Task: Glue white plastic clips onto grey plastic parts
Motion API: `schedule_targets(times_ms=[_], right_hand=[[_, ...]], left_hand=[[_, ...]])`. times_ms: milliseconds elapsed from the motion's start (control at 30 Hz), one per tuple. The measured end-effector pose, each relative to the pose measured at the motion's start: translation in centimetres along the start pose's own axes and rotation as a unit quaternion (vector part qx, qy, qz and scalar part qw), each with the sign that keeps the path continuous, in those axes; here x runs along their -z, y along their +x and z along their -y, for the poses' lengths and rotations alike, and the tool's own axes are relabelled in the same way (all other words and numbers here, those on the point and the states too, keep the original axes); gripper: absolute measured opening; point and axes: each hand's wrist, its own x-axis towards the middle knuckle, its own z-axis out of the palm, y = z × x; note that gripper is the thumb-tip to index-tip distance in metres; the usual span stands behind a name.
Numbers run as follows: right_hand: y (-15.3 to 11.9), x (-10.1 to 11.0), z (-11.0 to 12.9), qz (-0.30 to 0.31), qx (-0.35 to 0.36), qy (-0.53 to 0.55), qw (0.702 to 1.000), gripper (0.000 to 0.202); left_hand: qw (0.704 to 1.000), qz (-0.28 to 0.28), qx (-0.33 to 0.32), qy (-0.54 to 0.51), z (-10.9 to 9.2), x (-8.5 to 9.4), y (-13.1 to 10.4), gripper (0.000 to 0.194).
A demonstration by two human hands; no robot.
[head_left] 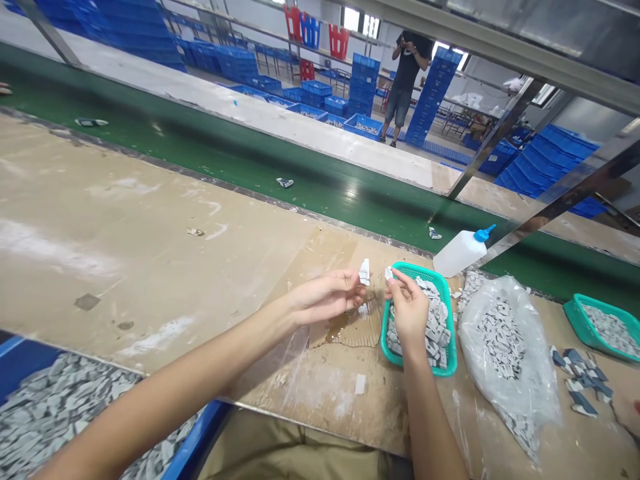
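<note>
My left hand [337, 293] pinches a small white plastic piece [365, 272] between thumb and fingers, above the worktable. Over the green basket [454, 347], my right hand [410, 307] grips a smaller white piece [389, 273] at its fingertips. The two pieces are apart, a short gap between them. Many grey-white plastic parts [439, 327] fill the basket under my right hand. Another small white bit [363, 309] shows just below my left fingers; whether it is held or lies on the table I cannot tell.
Right of the basket lies a clear plastic bag [537, 380] of small parts. A white bottle [460, 253] with a blue nozzle stands behind. A green conveyor belt [225, 157] carries scattered pieces. At lower left is a blue bin [187, 460] of parts. A person [406, 80] stands beyond.
</note>
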Motion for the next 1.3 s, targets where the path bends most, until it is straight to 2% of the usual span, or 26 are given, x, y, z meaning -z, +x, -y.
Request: schedule_targets(times_ms=[167, 367, 733, 1000, 1100, 1167, 1233, 1300], right_hand=[[0.0, 0.1, 0.1, 0.002, -0.007, 0.011, 1.000, 0.044], [0.0, 0.1, 0.0, 0.011, -0.001, 0.002, 1.000, 0.042], [-0.1, 0.2, 0.0, 0.009, 0.001, -0.012, 1.000, 0.043], [0.0, 0.0, 0.2, 0.012, -0.021, 0.027, 0.999, 0.043], [0.0, -0.2, 0.1, 0.016, -0.014, 0.040, 0.999, 0.044], [0.1, -0.3, -0.1, 0.017, 0.004, 0.045, 0.999, 0.043], [0.2, -0.5, -0.4, 0.010, 0.021, 0.041, 0.999, 0.041], [0.3, -0.5, -0.6, 0.000, 0.045, 0.020, 0.999, 0.039]], left_hand=[[0.999, 0.050, 0.014, -0.003, 0.7, -1.8, -1.0, 0.044], [0.998, 0.050, 0.000, 0.024, 1.0, -2.4, -1.4, 0.038], [0.998, 0.065, 0.025, 0.010, 1.3, -3.3, -2.0, 0.037], [0.990, 0.070, 0.002, 0.124, 0.3, -4.8, -2.3, 0.033], [0.975, 0.045, -0.032, 0.216, -1.0, -5.9, -2.7, 0.033], [0.954, 0.018, -0.088, 0.287, -2.6, -6.8, -3.0, 0.034], [0.917, -0.019, -0.182, 0.355, -4.6, -8.3, -3.2, 0.035], [0.853, -0.064, -0.300, 0.422, -7.0, -10.5, -3.1, 0.033]])
